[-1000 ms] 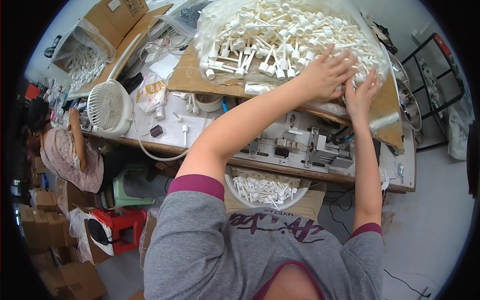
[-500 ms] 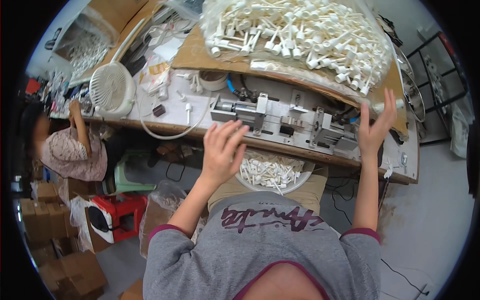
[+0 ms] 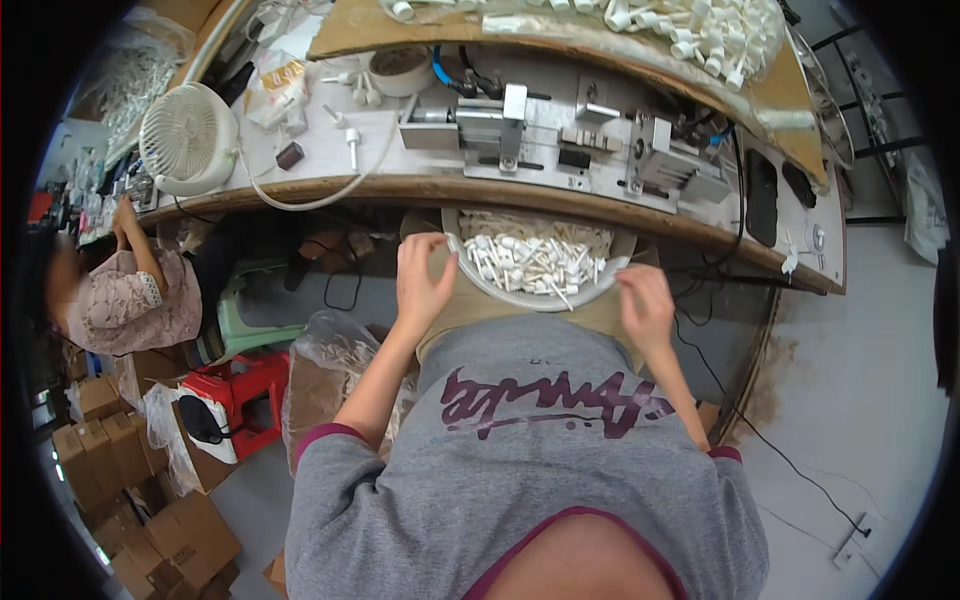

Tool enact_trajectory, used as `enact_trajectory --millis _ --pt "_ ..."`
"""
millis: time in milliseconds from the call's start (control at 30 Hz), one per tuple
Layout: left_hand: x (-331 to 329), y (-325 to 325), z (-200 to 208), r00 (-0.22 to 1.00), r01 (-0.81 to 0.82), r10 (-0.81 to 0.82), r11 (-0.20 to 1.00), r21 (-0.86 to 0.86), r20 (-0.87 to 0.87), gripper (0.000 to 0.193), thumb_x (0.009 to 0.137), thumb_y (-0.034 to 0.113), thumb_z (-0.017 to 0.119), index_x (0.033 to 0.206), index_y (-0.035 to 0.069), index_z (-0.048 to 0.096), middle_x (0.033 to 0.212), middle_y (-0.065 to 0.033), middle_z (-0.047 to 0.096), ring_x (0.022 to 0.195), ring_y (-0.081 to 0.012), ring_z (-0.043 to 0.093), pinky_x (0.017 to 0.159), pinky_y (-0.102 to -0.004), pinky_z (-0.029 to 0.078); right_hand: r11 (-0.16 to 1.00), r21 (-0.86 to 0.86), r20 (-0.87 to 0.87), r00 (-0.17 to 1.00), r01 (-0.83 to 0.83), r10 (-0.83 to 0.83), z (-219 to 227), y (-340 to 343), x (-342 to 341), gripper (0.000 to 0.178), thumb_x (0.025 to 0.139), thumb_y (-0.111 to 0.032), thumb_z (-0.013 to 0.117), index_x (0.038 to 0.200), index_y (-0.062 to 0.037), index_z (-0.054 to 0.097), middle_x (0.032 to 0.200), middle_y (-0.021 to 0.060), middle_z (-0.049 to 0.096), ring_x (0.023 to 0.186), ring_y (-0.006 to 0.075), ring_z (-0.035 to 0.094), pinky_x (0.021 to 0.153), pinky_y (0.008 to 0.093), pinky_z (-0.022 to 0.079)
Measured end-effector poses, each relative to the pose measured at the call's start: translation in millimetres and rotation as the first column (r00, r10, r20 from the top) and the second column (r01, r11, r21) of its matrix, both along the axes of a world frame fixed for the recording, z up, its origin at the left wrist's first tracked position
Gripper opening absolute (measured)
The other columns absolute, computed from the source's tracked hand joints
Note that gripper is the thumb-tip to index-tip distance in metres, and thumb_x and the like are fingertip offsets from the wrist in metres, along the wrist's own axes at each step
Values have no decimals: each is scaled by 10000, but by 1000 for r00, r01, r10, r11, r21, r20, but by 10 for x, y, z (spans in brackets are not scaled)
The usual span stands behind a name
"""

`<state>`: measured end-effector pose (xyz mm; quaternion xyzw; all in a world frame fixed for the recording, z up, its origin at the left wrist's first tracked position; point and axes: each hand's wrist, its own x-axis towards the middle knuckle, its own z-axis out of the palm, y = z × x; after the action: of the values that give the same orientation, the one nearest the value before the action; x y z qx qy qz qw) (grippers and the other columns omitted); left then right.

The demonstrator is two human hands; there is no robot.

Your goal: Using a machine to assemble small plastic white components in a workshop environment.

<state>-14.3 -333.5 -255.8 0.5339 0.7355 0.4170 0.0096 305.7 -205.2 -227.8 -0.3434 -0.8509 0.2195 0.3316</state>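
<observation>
Inside a round, pale bowl (image 3: 522, 303): white stemmed parts (image 3: 530, 262). At bowl's left rim, left hand (image 3: 422, 278), loosely curved; at its right rim, right hand (image 3: 648, 300), half-curled. For both, cannot tell whether gripping. Beyond bowl, metal fixture (image 3: 560, 145).

We see pale grey floor (image 3: 885, 370), a red stool (image 3: 257, 385) near a green stool (image 3: 238, 325), and cardboard boxes (image 3: 185, 535) stacked at lower left.

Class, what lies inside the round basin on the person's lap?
White stemmed pieces lie heaped inside the basin. The heap hides its bottom, so anything underneath cannot be seen.
</observation>
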Motion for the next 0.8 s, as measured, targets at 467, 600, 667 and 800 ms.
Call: enact_trajectory --millis 467,600,667,800 --pt "-69 208 -1117 960 -31 220 701 -712 175 610 924 313 579 1400 -41 437 1054 -321 672 980 -460 666 850 -528 525 926 -345 355 935 156 -25 -1074 -352 -94 211 812 -117 699 1004 -43 651 953 138 678 904 349 657 758 442 534" --pt "53 191 -985 974 -83 217 620 -780 69 602 899 371 633 1344 -12 501 1098 -272 676 965 -425 681 807 -504 549 927 -372 437 891 56 121 -1188 -295 -254 208 773 -76 672 979 -67 643 901 144 684 896 340 664 753 457 541" --pt "-6 194 -850 994 -80 104 643 -762 -16 579 883 404 658 1283 -1 557 1080 -248 682 942 -413 688 802 -493 555 931 -363 430 880 -35 200 -1103 -272 -319 217 757 -62 657 973 -72 640 874 144 685 895 328 666 753 453 545" --pt "-105 116 -477 994 52 -106 627 -777 -19 474 894 434 670 1179 55 673 991 -178 714 901 -358 692 768 -438 546 977 -211 552 820 -37 150 -632 -136 -423 273 772 -193 736 988 -65 628 955 136 696 908 305 669 775 427 550"
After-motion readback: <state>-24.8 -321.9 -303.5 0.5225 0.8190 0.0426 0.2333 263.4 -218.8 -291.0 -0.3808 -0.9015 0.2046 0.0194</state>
